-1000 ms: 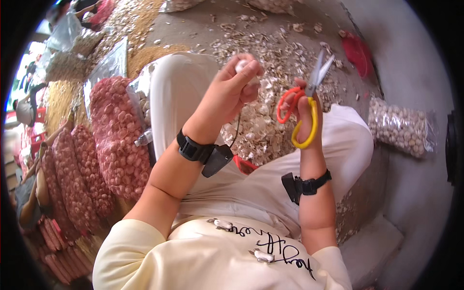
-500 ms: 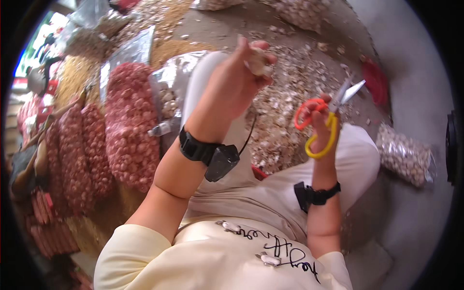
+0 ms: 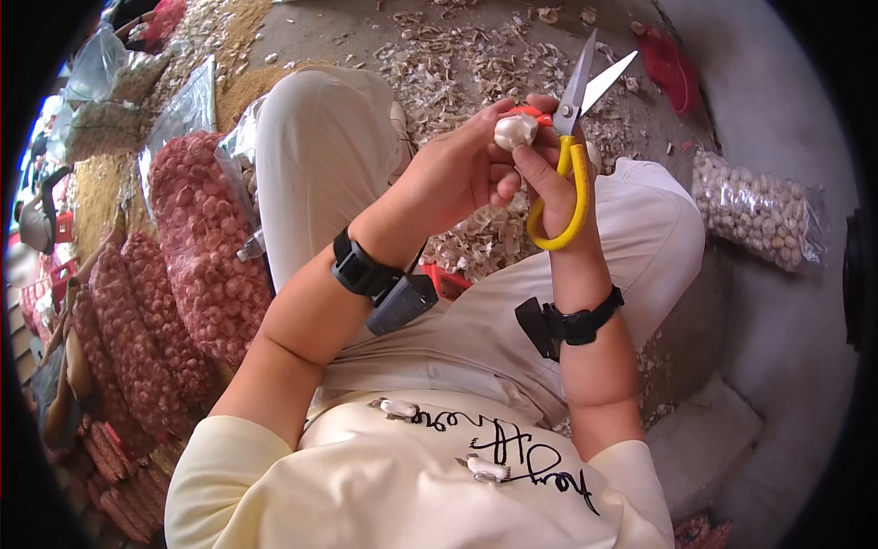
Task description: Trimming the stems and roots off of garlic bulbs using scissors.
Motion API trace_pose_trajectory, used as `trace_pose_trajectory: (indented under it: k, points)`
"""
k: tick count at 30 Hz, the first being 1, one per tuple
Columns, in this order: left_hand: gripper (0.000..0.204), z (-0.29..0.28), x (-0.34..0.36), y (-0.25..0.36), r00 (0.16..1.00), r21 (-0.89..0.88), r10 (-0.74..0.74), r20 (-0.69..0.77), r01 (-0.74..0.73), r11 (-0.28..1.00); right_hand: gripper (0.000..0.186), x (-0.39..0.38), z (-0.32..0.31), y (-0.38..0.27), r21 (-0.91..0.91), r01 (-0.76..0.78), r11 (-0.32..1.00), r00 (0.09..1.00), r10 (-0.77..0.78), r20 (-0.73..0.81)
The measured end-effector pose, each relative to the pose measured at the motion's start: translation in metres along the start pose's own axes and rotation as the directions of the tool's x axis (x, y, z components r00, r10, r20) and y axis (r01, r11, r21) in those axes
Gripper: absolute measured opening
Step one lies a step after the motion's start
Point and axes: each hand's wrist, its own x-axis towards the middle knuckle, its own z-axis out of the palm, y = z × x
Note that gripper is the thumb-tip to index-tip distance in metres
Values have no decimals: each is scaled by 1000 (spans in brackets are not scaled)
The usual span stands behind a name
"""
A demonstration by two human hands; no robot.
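A whitish garlic bulb (image 3: pixel 515 133) sits between my two hands, in front of my legs. My left hand (image 3: pixel 462 174) is closed on it from the left, with its lower fingers curled under. In my right hand (image 3: pixel 556 178) is a pair of scissors (image 3: pixel 575 156) with one yellow and one orange handle loop. The blades stand apart and point up and away from me. My right thumb presses against the bulb's lower side, and the bulb hides part of the orange loop.
Loose garlic skins (image 3: pixel 485 242) cover the floor between and beyond my knees. Red net sacks of garlic (image 3: pixel 197 247) lie at the left. A clear bag of garlic (image 3: pixel 754 210) is by my right knee, with a red net bag (image 3: pixel 668 69) farther off.
My hands have come together. The left hand brought the garlic bulb down and right, and the right hand moved left with the scissors, its thumb now on the bulb.
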Motion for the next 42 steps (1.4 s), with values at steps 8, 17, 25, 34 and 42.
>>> trace_pose_trajectory:
  k: [8, 17, 25, 34, 42]
  points:
    - [27, -3, -7, 20, 826, 902, 558, 79, -298, 313, 41, 0, -8, 0, -346, 218, 913, 973, -231, 4]
    - [21, -10, -4, 11, 777, 916, 613, 144, -340, 215, 38, -3, -6, 5, -463, 211, 861, 975, -220, 37]
    - [30, -6, -5, 12, 725, 886, 643, 246, -437, 154, 39, -3, -6, 3, -375, 176, 910, 982, -190, 2]
    - [10, -6, -7, 10, 767, 923, 624, 149, -334, 190, 37, -3, -6, 5, -427, 202, 881, 979, -194, 62]
    - [25, 0, -10, 19, 723, 900, 614, 316, -433, 47, 36, -2, -7, -2, -232, 133, 964, 990, -142, -23]
